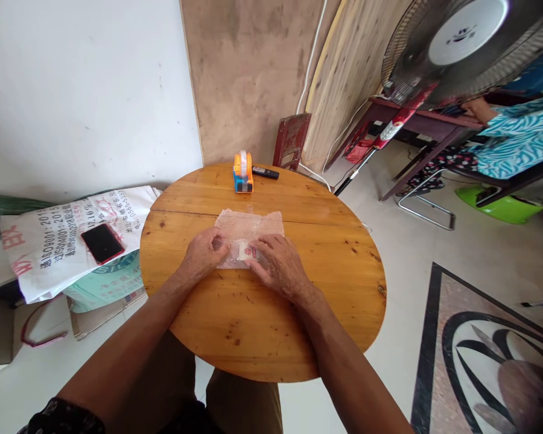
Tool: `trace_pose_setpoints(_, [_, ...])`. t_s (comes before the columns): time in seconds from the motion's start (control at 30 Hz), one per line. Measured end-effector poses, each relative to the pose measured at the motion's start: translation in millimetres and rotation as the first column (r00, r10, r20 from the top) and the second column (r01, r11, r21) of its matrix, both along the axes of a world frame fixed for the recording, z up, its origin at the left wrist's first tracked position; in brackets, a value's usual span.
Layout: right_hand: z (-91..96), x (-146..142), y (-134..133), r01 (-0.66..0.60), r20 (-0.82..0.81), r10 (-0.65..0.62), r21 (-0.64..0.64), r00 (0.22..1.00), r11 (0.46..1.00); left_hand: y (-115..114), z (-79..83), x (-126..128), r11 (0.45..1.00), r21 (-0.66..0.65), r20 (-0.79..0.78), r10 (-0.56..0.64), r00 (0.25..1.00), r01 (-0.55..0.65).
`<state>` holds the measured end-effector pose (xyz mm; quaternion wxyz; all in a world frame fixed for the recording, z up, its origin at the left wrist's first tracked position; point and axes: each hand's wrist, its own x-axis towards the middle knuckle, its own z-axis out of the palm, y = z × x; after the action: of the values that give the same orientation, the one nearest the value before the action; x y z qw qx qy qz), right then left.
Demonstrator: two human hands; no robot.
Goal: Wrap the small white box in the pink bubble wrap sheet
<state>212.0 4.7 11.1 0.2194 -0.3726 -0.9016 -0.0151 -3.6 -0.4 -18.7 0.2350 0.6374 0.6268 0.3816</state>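
A sheet of clear bubble wrap (248,222) lies on the round wooden table in front of me. On its near part sits a small white box (245,249) with red print, and some of the wrap seems to lie over it. My left hand (204,252) is at the wrap's left edge, thumb and fingers closed on it beside the box. My right hand (283,262) has curled fingers on the wrap at the box's right end, partly hiding both.
At the table's (344,271) far side stand an orange and blue tape dispenser (243,172) and a black box cutter (265,173). A phone (102,243) rests on white sacks at left. A standing fan (466,36) and a seated person (520,138) are at right.
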Motion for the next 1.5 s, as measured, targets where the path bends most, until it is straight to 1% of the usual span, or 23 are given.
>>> trace_pose_setpoints(0.1, [-0.1,0.1,0.1,0.003,0.006,-0.003,-0.007,1.000,1.000,-0.9,0.3,-1.0,0.996,0.072,-0.144,0.058,0.988,-0.048])
trace_pose_setpoints(0.23, [-0.2,0.0,0.1,0.004,0.001,-0.004,-0.021,1.000,1.000,-2.2,2.2,-3.2,0.990,0.072,-0.251,0.139,0.958,-0.125])
trace_pose_setpoints(0.37, [-0.7,-0.1,0.3,-0.002,-0.017,0.002,-0.028,1.000,1.000,-1.3,5.3,-4.6,0.990,0.058,-0.304,0.144,0.942,-0.132])
trace_pose_setpoints(0.53, [-1.4,0.0,0.3,0.000,-0.028,-0.001,-0.026,1.000,1.000,-1.0,9.3,-2.0,0.988,-0.025,-0.336,0.137,0.932,-0.155])
trace_pose_setpoints(0.67, [-1.4,-0.3,0.3,-0.001,-0.038,0.000,-0.034,0.999,0.999,-1.5,7.0,-0.5,0.985,0.015,-0.382,0.162,0.910,-0.169])
trace_pose_setpoints(0.77, [-0.9,-0.8,0.2,-0.004,-0.044,0.002,-0.043,0.999,0.999,-1.2,4.4,-1.5,0.981,0.031,-0.365,0.189,0.912,-0.191])
trace_pose_setpoints(0.87, [-0.6,-1.0,0.1,-0.005,-0.043,0.003,-0.043,0.999,0.999,-0.8,5.4,-3.1,0.982,0.017,-0.320,0.183,0.930,-0.188])
trace_pose_setpoints(0.97, [-0.8,-0.6,0.4,-0.007,-0.038,0.005,-0.041,0.999,0.999,-0.7,9.2,-4.0,0.985,-0.027,-0.295,0.156,0.943,-0.171])
trace_pose_setpoints(1.1, [-1.8,0.3,1.3,-0.018,-0.044,0.016,-0.038,0.999,0.999,-1.2,12.2,-4.0,0.982,-0.076,-0.302,0.140,0.943,-0.171])
trace_pose_setpoints(1.33, [-2.5,0.3,1.1,-0.020,-0.042,0.019,-0.043,0.999,0.999,-2.4,11.4,-4.0,0.985,-0.036,-0.282,0.150,0.948,-0.166])
trace_pose_setpoints(1.5, [-2.8,0.4,1.0,-0.011,-0.038,0.009,-0.043,0.999,0.999,-2.9,11.9,-6.7,0.993,-0.067,-0.289,0.073,0.955,-0.096])
